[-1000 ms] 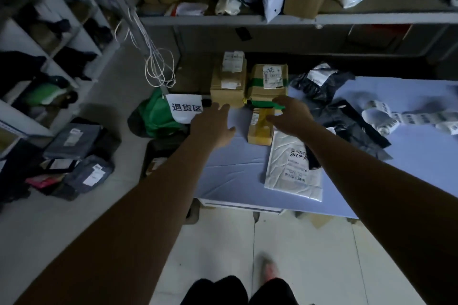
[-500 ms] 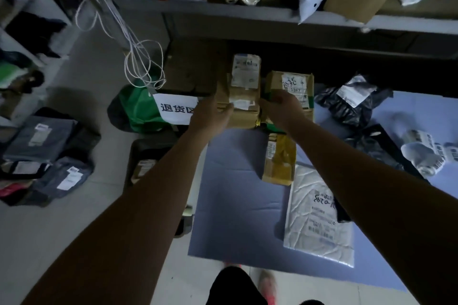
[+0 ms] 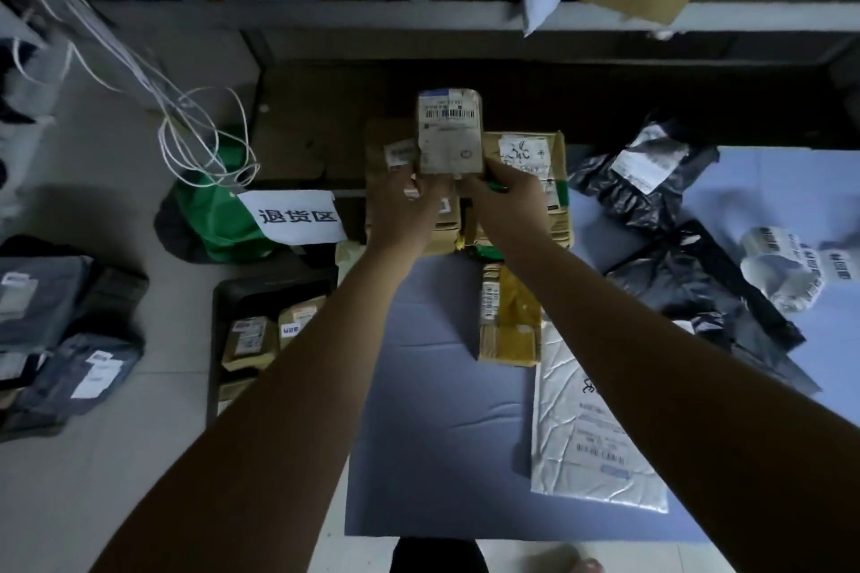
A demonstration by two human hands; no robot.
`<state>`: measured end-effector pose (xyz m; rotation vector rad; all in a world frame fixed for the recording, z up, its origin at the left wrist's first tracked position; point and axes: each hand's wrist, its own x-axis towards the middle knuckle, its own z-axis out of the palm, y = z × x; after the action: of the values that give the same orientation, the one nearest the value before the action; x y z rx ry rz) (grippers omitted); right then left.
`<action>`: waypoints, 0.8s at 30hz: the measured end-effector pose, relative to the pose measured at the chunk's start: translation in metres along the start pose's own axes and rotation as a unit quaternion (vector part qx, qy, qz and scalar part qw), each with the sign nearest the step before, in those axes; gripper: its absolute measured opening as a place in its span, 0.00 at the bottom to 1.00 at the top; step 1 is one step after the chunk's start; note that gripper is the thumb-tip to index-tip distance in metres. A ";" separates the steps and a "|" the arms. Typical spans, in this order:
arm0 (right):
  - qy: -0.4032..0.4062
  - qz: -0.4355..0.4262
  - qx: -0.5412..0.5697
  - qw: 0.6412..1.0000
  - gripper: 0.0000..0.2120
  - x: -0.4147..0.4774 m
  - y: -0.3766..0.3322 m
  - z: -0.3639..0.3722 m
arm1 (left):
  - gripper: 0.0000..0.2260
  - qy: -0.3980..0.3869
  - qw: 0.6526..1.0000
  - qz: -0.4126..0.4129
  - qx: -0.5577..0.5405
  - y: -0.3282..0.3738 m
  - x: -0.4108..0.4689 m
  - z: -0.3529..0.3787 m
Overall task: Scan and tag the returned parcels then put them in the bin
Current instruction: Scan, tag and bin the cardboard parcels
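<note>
Nearest to the person, a white crumpled mailer (image 3: 591,423) is lying flat on the blue table (image 3: 433,409), and just beyond it a small yellow taped parcel (image 3: 509,316) is resting beside the right forearm. To the left, low beside the table, a dark bin (image 3: 251,293) is already holding a few brown parcels; above it a white sign (image 3: 295,215) is hanging in front of a green bag (image 3: 209,209).

Farther out, both hands are meeting at a stack of cardboard boxes at the far edge of the table. The left hand (image 3: 405,209) and the right hand (image 3: 505,198) are closing their fingers on the lower end of a small labelled parcel (image 3: 449,133), which is standing tilted up above a brown box (image 3: 391,181), with a second box (image 3: 549,163) carrying green tape just beside it on the right.

I think the main risk is that the grip is taking only the bottom edge, so the parcel may be tipping forward and slipping out when it is lifted. The boxes under it may also be shifting, because they are sitting close to the table edge. The loose white cables (image 3: 204,144) are hanging near the way to the bin and could be catching a parcel or an arm. The light is dim, so a barcode may be scanning badly. A label roll (image 3: 786,268) is lying far to the right, well apart from the hands.
</note>
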<state>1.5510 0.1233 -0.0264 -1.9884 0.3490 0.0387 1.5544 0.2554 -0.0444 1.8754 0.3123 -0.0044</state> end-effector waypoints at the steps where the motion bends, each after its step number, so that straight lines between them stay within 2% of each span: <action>1: 0.014 -0.006 0.008 1.000 0.14 -0.004 -0.001 -0.011 | 0.12 0.009 1.000 0.007 -0.009 0.007 -0.008 0.005; 7: 0.085 -0.029 0.025 0.996 0.16 -0.044 0.017 -0.103 | 0.10 0.006 0.998 0.065 0.012 0.054 -0.075 0.048; 11: 0.111 -0.031 0.053 0.992 0.11 -0.087 0.053 -0.195 | 0.11 -0.023 0.994 0.105 0.000 0.087 -0.144 0.105; 14: 0.131 -0.012 0.068 0.989 0.11 -0.124 0.086 -0.268 | 0.05 -0.032 0.988 0.144 0.038 0.104 -0.202 0.160; 18: 0.160 0.030 0.051 0.985 0.09 -0.179 0.144 -0.380 | 0.08 -0.091 0.990 0.096 0.038 0.123 -0.291 0.256; 21: 0.187 0.062 0.042 0.980 0.07 -0.216 0.190 -0.460 | 0.07 -0.145 0.985 0.091 0.014 0.131 -0.347 0.329; 24: 0.191 0.100 0.015 0.976 0.07 -0.245 0.232 -0.517 | 0.18 -0.203 0.978 0.046 -0.003 0.130 -0.387 0.390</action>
<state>1.1891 -0.3729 0.0372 -1.9203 0.7924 -0.2231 1.2689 -0.2288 0.0116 1.8312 -0.0561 -0.3196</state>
